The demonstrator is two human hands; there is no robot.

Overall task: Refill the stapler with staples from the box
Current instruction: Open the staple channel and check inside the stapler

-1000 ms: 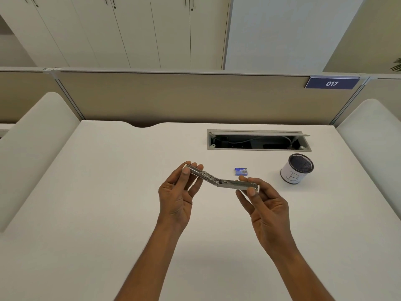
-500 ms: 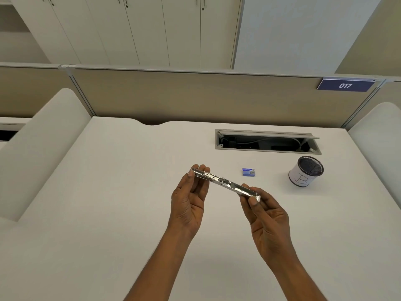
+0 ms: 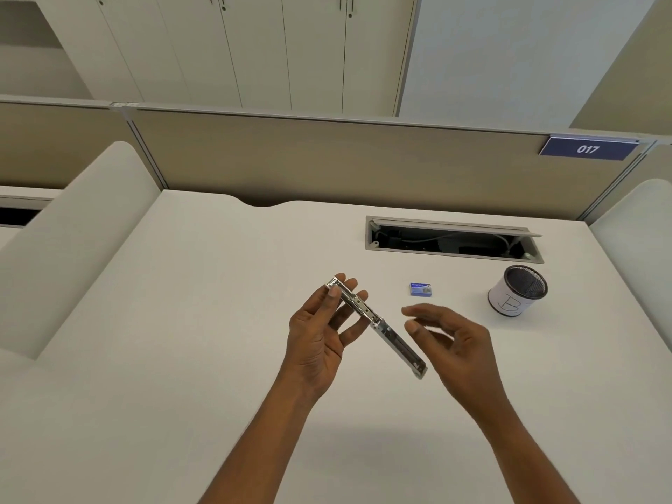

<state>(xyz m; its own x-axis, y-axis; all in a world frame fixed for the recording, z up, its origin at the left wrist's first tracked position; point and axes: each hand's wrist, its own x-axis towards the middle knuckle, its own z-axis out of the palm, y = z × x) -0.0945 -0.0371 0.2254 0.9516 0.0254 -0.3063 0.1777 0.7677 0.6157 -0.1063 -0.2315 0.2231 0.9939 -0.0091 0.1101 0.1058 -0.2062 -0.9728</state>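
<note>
A silver metal stapler (image 3: 378, 327), unfolded into one long strip, is held above the white desk (image 3: 182, 340). My left hand (image 3: 323, 332) grips its upper left end between thumb and fingers. The lower right end slopes down toward me and hangs free. My right hand (image 3: 451, 340) hovers just right of the stapler, fingers apart and slightly blurred, holding nothing. A small blue staple box (image 3: 420, 289) lies closed on the desk beyond my right hand.
A white pen cup (image 3: 516, 289) with a dark mesh inside stands right of the box. An open cable tray (image 3: 451, 240) is sunk into the desk behind them. Beige partitions close off the back and both sides.
My right hand has let go of the stapler's right end and drawn off to the right. The freed end has swung down toward me while my left hand kept its grip.
</note>
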